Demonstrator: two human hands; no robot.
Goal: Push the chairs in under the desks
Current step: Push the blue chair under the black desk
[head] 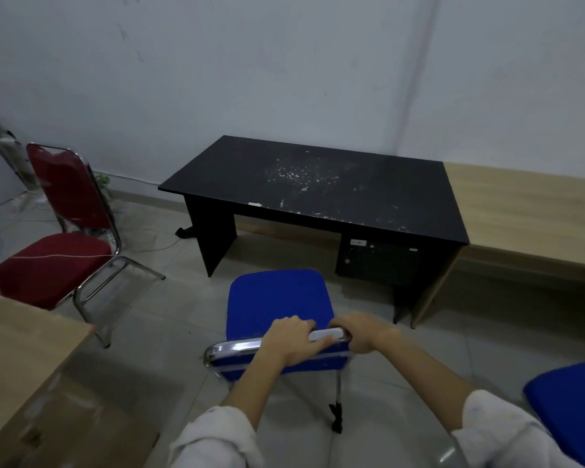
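Blue chair (279, 300) sits centre frame on the tiled floor (169, 319), seat facing the black desk (318, 187), front edge of the seat close to the desk's opening but not under it as far as I can see. Going left to right: light wood tabletop (27, 352) at the lower left corner. Behind it a red chair (53, 261) with a chrome frame, out in the open, angled away, well apart from the black desk. A thin white cord lies across its seat. Black desk against the wall (284, 62), top scratched with white marks, drawer block on its right side. My left hand (293, 339) is wrapped over the chrome top rail of the blue chair's back, fingers curled over the front, thumb along the rail. My right hand (360, 334) is clamped on the same rail at its right corner, fist closed round it. Hands are near each other, not touching. White sleeves (213, 440) on both arms. Right of the black desk, a light wood desk (520, 211) butts against it. Lower right edge: part of a second blue seat (574, 407), cut off by the frame.
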